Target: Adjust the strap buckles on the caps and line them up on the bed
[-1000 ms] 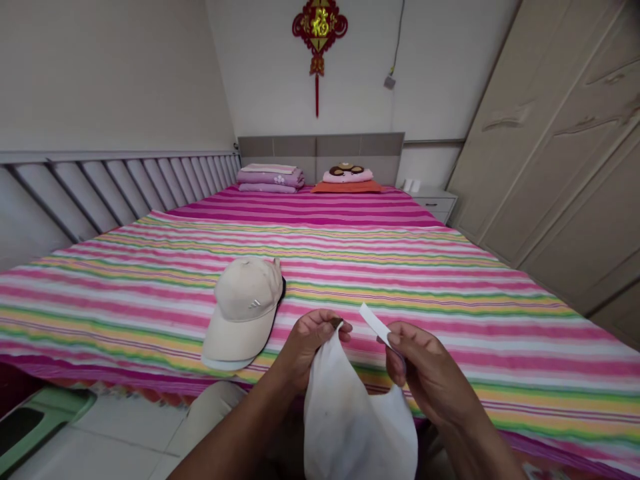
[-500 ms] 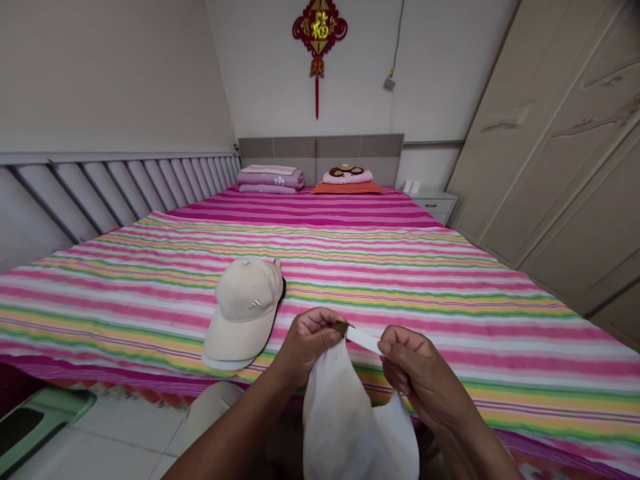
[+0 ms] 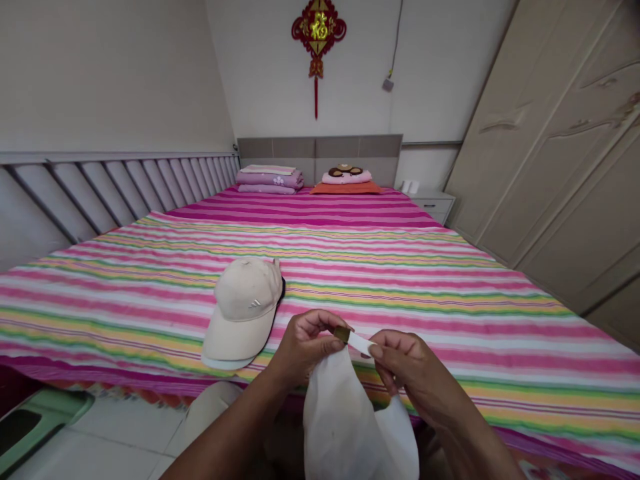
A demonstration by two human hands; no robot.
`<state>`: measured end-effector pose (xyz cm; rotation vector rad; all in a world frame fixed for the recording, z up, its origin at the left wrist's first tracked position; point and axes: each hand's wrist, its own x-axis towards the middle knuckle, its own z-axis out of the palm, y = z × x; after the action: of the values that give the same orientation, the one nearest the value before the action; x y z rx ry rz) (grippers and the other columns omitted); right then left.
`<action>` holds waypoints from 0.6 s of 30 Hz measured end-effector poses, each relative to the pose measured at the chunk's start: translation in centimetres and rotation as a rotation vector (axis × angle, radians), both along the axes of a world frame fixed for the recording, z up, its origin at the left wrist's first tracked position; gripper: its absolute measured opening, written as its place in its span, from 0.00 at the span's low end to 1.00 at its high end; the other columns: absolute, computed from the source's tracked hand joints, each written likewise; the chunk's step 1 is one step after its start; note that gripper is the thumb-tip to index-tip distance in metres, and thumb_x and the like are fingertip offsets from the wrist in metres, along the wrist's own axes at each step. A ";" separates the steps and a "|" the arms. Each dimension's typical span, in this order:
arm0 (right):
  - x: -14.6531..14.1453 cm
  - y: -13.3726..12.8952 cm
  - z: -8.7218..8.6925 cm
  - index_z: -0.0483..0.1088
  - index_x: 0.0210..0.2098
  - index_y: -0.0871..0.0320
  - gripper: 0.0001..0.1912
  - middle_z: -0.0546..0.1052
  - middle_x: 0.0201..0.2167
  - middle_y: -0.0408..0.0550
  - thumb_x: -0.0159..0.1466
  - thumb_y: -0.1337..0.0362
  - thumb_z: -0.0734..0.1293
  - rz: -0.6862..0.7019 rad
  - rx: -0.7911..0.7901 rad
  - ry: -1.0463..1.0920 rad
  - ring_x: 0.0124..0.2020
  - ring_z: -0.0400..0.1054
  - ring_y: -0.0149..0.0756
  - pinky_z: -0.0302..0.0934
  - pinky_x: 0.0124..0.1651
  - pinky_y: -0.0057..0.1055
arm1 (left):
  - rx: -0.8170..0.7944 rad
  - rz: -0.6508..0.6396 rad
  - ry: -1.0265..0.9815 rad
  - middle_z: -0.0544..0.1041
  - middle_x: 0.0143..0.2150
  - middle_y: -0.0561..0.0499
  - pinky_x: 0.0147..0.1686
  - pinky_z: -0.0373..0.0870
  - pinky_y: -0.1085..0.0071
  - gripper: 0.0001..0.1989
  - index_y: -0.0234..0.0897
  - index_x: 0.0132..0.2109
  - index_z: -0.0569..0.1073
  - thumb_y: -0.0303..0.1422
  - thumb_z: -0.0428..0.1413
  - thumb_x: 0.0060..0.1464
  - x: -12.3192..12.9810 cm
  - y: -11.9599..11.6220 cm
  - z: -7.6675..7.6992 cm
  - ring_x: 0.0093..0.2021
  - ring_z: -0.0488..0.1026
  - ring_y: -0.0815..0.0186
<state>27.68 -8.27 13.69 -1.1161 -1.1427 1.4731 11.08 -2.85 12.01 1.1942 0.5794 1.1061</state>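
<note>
A white cap (image 3: pixel 340 420) hangs below my hands, its back opening facing up. My left hand (image 3: pixel 309 341) pinches the brass-coloured buckle (image 3: pixel 342 333) at one side of that opening. From the buckle a white strap (image 3: pixel 360 343) runs across to my right hand (image 3: pixel 404 363), whose thumb and fingers are closed on its free end. To the left of my hands, a beige cap (image 3: pixel 245 300) with a small logo lies on the striped bed sheet (image 3: pixel 450 313), brim toward me. The lower part of the white cap is cut off by the frame edge.
Folded purple bedding (image 3: pixel 270 180) and a pink pillow (image 3: pixel 346 176) sit by the headboard (image 3: pixel 340 147). A slatted rail (image 3: pixel 125 190) runs along the left. On the right are a nightstand (image 3: pixel 433 200) and a wardrobe (image 3: pixel 555 153). A green stool (image 3: pixel 47 427) stands at lower left.
My right hand has moved a little to the left, toward the buckle, and less strap shows between my hands. The buckle has turned so more of its face shows.
</note>
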 end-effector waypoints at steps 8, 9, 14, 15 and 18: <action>-0.3 0.1 0.3 0.62 0.18 0.60 0.16 0.61 0.11 0.38 0.49 0.55 0.68 -0.014 0.020 -0.027 0.14 0.49 0.23 0.43 0.19 0.24 | 0.352 0.036 0.215 0.77 0.35 0.47 0.51 0.57 0.62 0.09 0.36 0.33 0.76 0.29 0.61 0.40 -0.6 -0.3 0.7 0.39 0.71 0.61; -0.5 0.1 0.3 0.62 0.18 0.60 0.16 0.61 0.11 0.37 0.49 0.55 0.68 -0.021 0.022 -0.019 0.14 0.49 0.23 0.43 0.19 0.24 | 0.369 0.043 0.229 0.78 0.35 0.47 0.52 0.55 0.62 0.09 0.37 0.33 0.76 0.29 0.61 0.40 -0.6 -0.4 0.8 0.39 0.72 0.61; -1.4 0.0 0.2 0.61 0.18 0.60 0.15 0.61 0.10 0.37 0.50 0.57 0.67 0.003 0.010 0.039 0.14 0.49 0.23 0.43 0.20 0.24 | 0.363 0.023 0.194 0.77 0.35 0.48 0.52 0.55 0.62 0.09 0.37 0.34 0.75 0.28 0.61 0.40 -0.4 -0.7 0.5 0.38 0.72 0.63; -1.4 0.0 0.2 0.61 0.18 0.59 0.15 0.61 0.11 0.37 0.51 0.57 0.67 0.016 0.015 0.053 0.14 0.50 0.24 0.44 0.20 0.24 | 0.347 0.011 0.168 0.77 0.35 0.48 0.51 0.56 0.62 0.09 0.36 0.34 0.75 0.28 0.61 0.40 -0.3 -0.7 0.4 0.38 0.72 0.63; -1.1 0.0 0.2 0.63 0.22 0.59 0.14 0.64 0.15 0.40 0.53 0.55 0.65 0.039 0.065 0.058 0.18 0.55 0.26 0.49 0.24 0.25 | 0.293 -0.012 0.089 0.77 0.35 0.48 0.47 0.60 0.63 0.09 0.36 0.33 0.74 0.28 0.61 0.40 -0.2 -0.7 -0.1 0.38 0.71 0.63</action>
<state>26.57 -8.27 13.89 -1.0056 -1.1697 1.4786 10.84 -3.57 11.94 1.5040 0.4875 1.1597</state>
